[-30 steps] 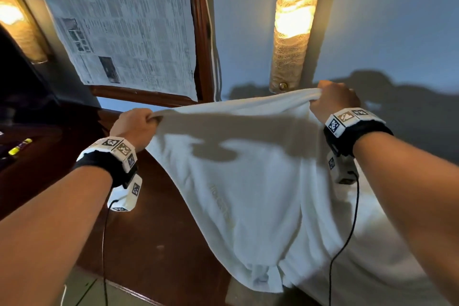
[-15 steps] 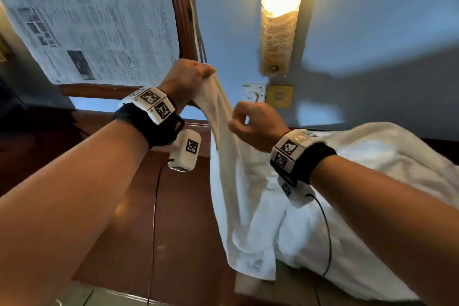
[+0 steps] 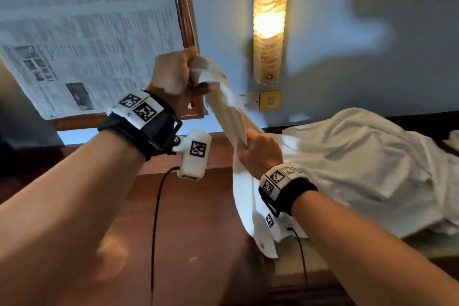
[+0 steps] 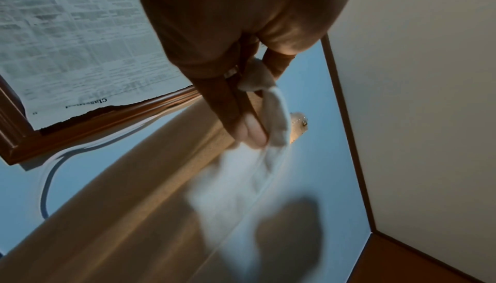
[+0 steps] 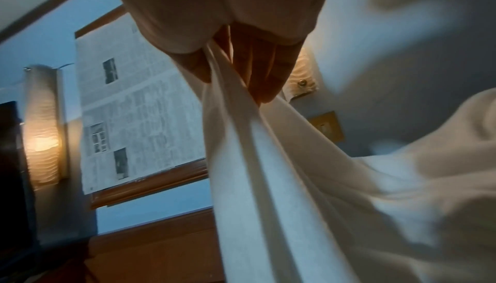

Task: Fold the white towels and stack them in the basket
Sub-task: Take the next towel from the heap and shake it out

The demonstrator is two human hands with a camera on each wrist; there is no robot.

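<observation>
A white towel (image 3: 223, 107) hangs folded lengthwise from my raised left hand (image 3: 173, 74), which pinches its gathered top corners; the left wrist view shows the fingers (image 4: 249, 126) clamped on the bunched cloth (image 4: 271, 105). My right hand (image 3: 258, 151) grips the same towel lower down, thumb and fingers closed round the doubled edge (image 5: 230, 105). The towel's tail (image 3: 258, 226) drops over the wooden tabletop (image 3: 193, 218). More white towels (image 3: 360, 161) lie crumpled on the right. No basket is in view.
A framed panel covered with newspaper (image 3: 87, 40) hangs on the wall at left. A lit wall lamp (image 3: 269, 17) and a yellow switch plate (image 3: 270, 100) are straight ahead. Wrist camera cables (image 3: 155, 218) dangle over the table.
The towel was spread wide between both hands a second ago. My hands came together, the left rose with the gathered corners, and the right slid down the folded edge.
</observation>
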